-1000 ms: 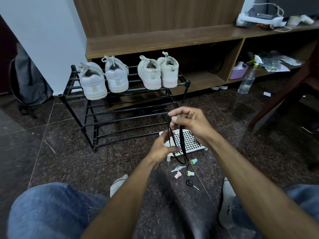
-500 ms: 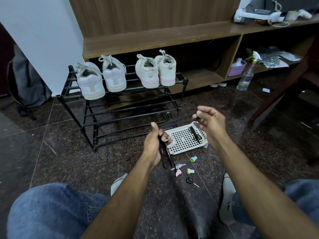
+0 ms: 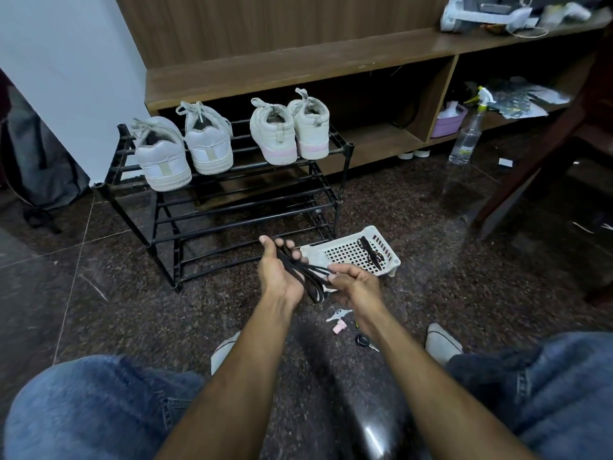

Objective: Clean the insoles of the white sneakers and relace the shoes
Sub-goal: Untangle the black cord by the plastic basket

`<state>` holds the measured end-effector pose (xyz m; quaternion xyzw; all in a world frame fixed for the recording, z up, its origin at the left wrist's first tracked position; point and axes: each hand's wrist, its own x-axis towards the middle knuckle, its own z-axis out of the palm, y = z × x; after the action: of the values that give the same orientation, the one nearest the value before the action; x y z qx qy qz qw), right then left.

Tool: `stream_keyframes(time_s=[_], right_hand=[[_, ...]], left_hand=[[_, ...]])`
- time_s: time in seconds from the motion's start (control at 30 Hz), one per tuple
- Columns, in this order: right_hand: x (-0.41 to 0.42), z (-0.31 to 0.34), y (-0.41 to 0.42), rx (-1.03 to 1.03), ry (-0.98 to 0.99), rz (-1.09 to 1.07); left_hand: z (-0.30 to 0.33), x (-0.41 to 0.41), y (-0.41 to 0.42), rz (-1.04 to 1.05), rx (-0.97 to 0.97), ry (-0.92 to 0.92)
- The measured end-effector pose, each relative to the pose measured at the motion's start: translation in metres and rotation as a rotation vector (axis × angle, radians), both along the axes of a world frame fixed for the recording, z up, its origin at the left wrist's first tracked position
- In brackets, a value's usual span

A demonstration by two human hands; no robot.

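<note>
Right hand (image 3: 356,283) came back to left hand (image 3: 282,275); both now together, pinching folded black lace (image 3: 306,277). Second lace (image 3: 371,252) in white basket (image 3: 391,257), 2 o'clock from hands. White sneakers (image 3: 185,147) on rack (image 3: 238,200), 11 o'clock.

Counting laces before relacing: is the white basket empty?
No. One black lace lies bunched inside the white basket, near its right side.

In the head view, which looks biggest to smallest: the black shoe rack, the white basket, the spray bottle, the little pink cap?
1. Black shoe rack
2. White basket
3. Spray bottle, though it stands farther off
4. Pink cap
</note>
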<state>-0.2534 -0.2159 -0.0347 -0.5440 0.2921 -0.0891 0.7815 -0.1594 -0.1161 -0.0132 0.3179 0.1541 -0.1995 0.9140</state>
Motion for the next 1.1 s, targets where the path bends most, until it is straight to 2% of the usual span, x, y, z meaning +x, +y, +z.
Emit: stream_keyframes(time_s=[0.2, 0.4, 0.47, 0.63, 0.87, 0.97, 1.1], right_hand=[[0.007, 0.004, 0.0, -0.192, -0.047, 0.082], [0.025, -0.006, 0.014, -0.271, -0.097, 0.35], [0.029, -0.014, 0.018, -0.351, -0.074, 0.367], [0.032, -0.029, 0.017, -0.619, -0.004, 0.322], [0.04, -0.048, 0.003, -1.113, 0.238, 0.496], [0.05, -0.066, -0.013, -1.139, 0.3, 0.555], [0.07, -0.101, -0.045, -0.964, 0.409, 0.561]], left_hand=[[-0.006, 0.0, 0.003, -0.054, 0.123, -0.047], [-0.013, 0.001, -0.006, -0.114, 0.171, -0.059], [-0.014, 0.0, -0.009, -0.119, 0.208, -0.091], [-0.028, 0.005, -0.014, -0.134, 0.242, -0.11], [-0.057, 0.02, -0.025, -0.148, 0.466, -0.068], [-0.08, 0.031, -0.027, -0.212, 0.577, -0.048], [-0.119, 0.052, -0.032, -0.395, 0.722, -0.024]])
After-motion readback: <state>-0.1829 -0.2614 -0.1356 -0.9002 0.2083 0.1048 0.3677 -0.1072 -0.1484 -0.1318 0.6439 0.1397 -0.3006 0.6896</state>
